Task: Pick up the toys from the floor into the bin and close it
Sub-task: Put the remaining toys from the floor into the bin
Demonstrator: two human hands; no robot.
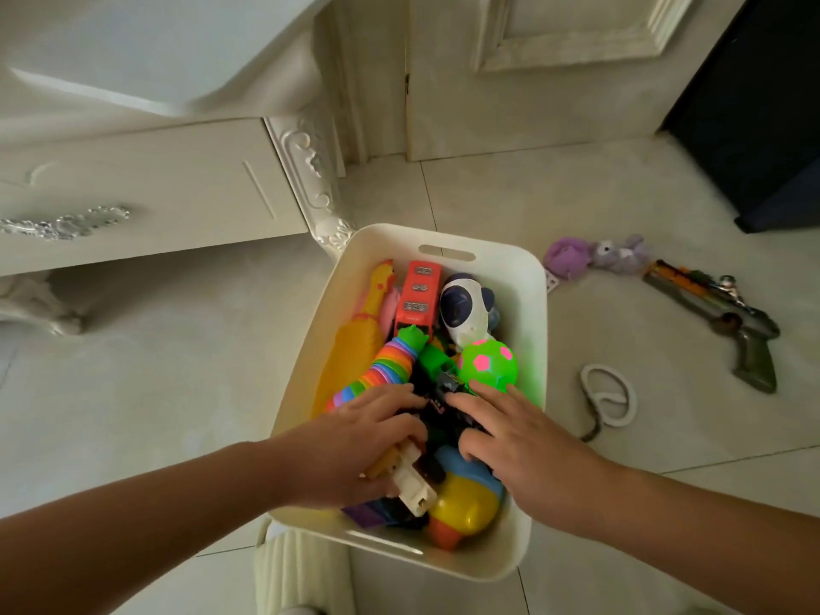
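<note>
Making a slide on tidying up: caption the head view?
Both hands, left hand and right hand, press toys into the cream bin; purple plush toys and toy gun remain on the floor.

bin (528,277) packed full, open floor (554,201) right, cabinet (155,193) crowding left

One bin (523,277) holds roughly nine toys, some hidden under two hands (355,450). On the floor (177,370) lie two purple plush toys (568,257), one toy gun (727,317) and one white loop (610,395).
</note>
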